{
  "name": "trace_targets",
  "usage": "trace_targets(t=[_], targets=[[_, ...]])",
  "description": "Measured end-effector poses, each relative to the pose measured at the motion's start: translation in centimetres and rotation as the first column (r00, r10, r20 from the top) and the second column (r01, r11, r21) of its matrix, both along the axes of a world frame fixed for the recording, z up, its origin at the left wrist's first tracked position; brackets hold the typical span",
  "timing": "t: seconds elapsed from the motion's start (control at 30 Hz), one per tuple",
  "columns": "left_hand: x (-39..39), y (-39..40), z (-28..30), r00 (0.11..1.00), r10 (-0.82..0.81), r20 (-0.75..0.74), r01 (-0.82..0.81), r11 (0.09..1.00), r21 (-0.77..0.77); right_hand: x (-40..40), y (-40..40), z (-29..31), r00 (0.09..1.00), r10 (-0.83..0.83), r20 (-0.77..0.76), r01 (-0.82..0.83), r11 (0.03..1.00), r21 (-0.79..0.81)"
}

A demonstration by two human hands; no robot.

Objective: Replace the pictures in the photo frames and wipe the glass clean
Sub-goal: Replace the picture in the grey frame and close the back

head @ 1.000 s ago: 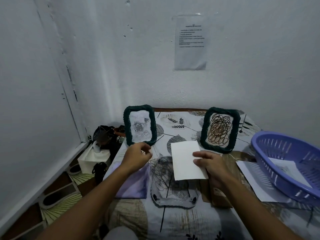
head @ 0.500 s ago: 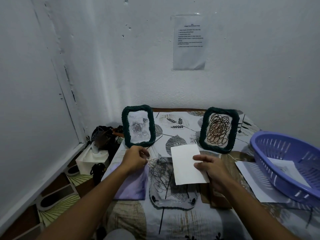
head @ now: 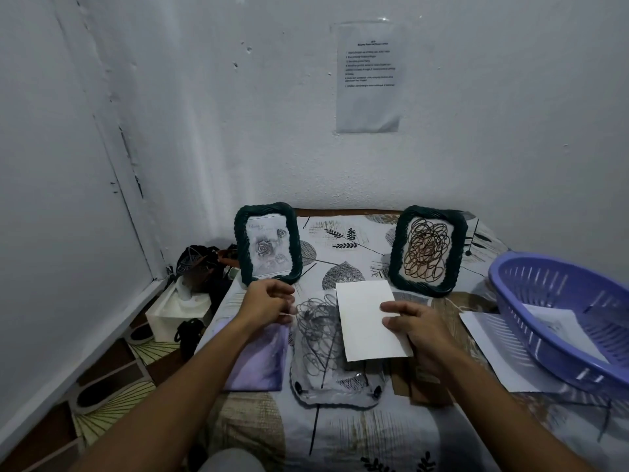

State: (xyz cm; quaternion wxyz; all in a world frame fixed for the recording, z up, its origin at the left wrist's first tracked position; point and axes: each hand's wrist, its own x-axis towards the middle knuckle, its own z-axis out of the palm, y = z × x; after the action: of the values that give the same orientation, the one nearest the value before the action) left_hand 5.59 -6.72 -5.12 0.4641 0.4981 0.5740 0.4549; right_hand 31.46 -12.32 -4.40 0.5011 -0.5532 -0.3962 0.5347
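A desk (head: 340, 434) covered in a leaf-print cloth fills the near and middle ground, pushed against the far wall. At its right edge sits a purple plastic basket (head: 558, 321) with a sheet of paper inside and another sheet under it. Two dark green photo frames stand upright at the far side: the left frame (head: 268, 245) shows a grey rose picture, the right frame (head: 428, 250) a brown scribble picture. A third frame (head: 332, 386), pale, lies flat near the middle with a grey scribble picture in it, and a purple cloth (head: 255, 362) lies just left of it. The right hand (head: 417, 327) pinches a blank white card (head: 369, 320) by its right edge, held above the flat frame. The left hand (head: 269, 306) hovers just below the left frame with fingers curled; I cannot tell whether it grips anything.
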Motion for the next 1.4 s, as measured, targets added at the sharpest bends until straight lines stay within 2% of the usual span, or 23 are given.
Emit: trace_targets(t=[0.33, 0.53, 0.77, 1.23, 1.4], targets=[[1.4, -0.6, -0.3, 0.994, -0.012, 0.105, 0.016, 0.999, -0.038, 0.6, 0.3, -0.8, 1.000, 0.006, 0.028, -0.006, 1.000, -0.007], [1.8, -0.6, -0.8, 0.996, -0.078, -0.041, 0.078, 0.997, 0.002, 0.9, 0.5, -1.3, 1.000, 0.002, 0.030, -0.001, 1.000, -0.009], [2.6, -0.8, -1.3, 0.991, -0.091, -0.101, 0.093, 0.995, 0.019, 1.0, 0.4, -1.7, 1.000, 0.003, 0.025, -0.003, 0.999, -0.034], [3.1, -0.7, -1.5, 0.995, -0.043, 0.086, 0.049, 0.997, -0.059, 1.1, 0.2, -1.7, 0.998, 0.002, 0.058, -0.001, 1.000, -0.026], [3.0, -0.6, -1.2, 0.989, -0.053, 0.136, 0.064, 0.995, -0.077, 0.9, 0.2, -1.3, 1.000, 0.005, 0.015, -0.004, 0.999, -0.035]])
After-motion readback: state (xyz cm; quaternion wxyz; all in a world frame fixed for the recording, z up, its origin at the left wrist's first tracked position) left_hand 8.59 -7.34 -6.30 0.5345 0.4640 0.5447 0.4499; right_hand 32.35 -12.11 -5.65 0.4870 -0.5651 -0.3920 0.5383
